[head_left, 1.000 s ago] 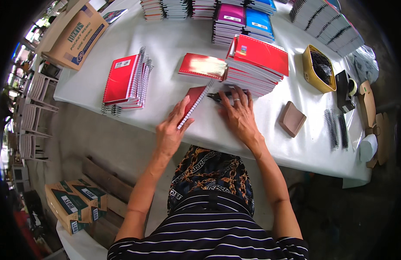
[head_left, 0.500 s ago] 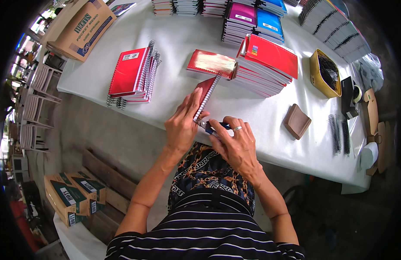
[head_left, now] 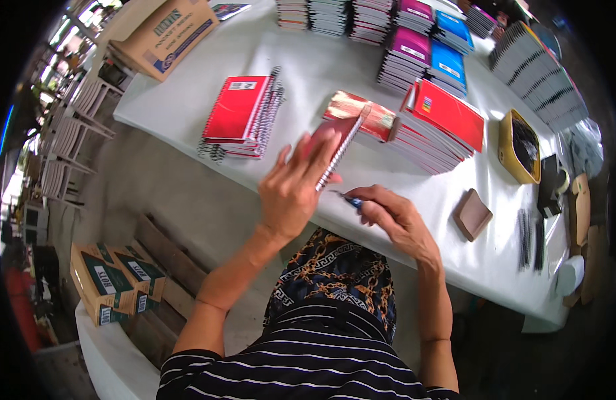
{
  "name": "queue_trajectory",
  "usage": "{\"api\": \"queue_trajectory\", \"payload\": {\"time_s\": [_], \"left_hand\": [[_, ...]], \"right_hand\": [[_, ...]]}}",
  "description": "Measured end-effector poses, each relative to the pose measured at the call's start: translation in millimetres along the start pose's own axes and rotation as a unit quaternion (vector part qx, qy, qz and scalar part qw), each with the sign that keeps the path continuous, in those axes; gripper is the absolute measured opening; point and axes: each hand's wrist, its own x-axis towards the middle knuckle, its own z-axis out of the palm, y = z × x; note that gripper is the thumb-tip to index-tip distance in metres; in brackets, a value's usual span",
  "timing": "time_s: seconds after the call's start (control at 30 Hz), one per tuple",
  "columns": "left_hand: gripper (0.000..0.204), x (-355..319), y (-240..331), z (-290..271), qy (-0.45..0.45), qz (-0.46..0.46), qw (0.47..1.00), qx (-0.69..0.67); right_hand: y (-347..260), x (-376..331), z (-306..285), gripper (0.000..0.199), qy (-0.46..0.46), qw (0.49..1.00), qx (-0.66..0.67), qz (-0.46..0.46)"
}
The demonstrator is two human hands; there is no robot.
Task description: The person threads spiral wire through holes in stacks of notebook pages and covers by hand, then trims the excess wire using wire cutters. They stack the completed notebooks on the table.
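A red spiral notebook [head_left: 336, 155] stands tilted on its edge above the near part of the table, its wire coil facing right. My left hand [head_left: 289, 193] grips it, with the fingers spread over its cover. To its right, my right hand [head_left: 400, 219] is closed round small blue-handled pliers [head_left: 354, 201], whose tip points left toward the coil's lower end without touching it. The jaws are too small and blurred to read. Just beyond the held notebook lies a shiny red booklet [head_left: 378, 123], beside a tall stack of red-covered booklets [head_left: 448, 123].
Coil-bound red notebooks [head_left: 238, 110] are stacked at left on the white-covered table [head_left: 168, 123]. Purple and blue notebooks [head_left: 408, 48] stand at the back. At right are a yellow tub [head_left: 536, 175], a brown block [head_left: 473, 215], black coils [head_left: 540, 243] and a tape roll [head_left: 562, 181].
My right hand has drawn the pliers away from the notebook's lower coil end, to the right. My left hand still holds the notebook. The whole view has shifted, moving the table things rightward.
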Motion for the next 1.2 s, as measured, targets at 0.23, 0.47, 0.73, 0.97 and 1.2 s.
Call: {"api": "queue_trajectory", "payload": {"time_s": [0.23,0.47,0.73,0.97,1.2], "left_hand": [[0.08,34,-114,-53,-0.204,-0.072,0.967,0.138],[0.088,28,-106,-55,-0.2,-0.094,0.971,0.087],[0.091,-15,-47,-13,-0.094,-0.015,0.993,-0.072],[0.107,-24,29,53,-0.088,-0.162,0.934,-0.306],[0.061,-2,22,36,-0.196,-0.174,0.734,-0.626]], "right_hand": [[50,5,-25,0.023,0.155,0.871,-0.461,-0.073],[45,71,0,0.022,0.218,0.856,-0.414,-0.222],[85,135,-1,0.026,0.17,0.717,-0.642,-0.211],[9,92,25,0.017,0.332,0.9,-0.26,-0.112],[20,-7,-17,0.067,0.424,0.878,-0.143,-0.172]]}}
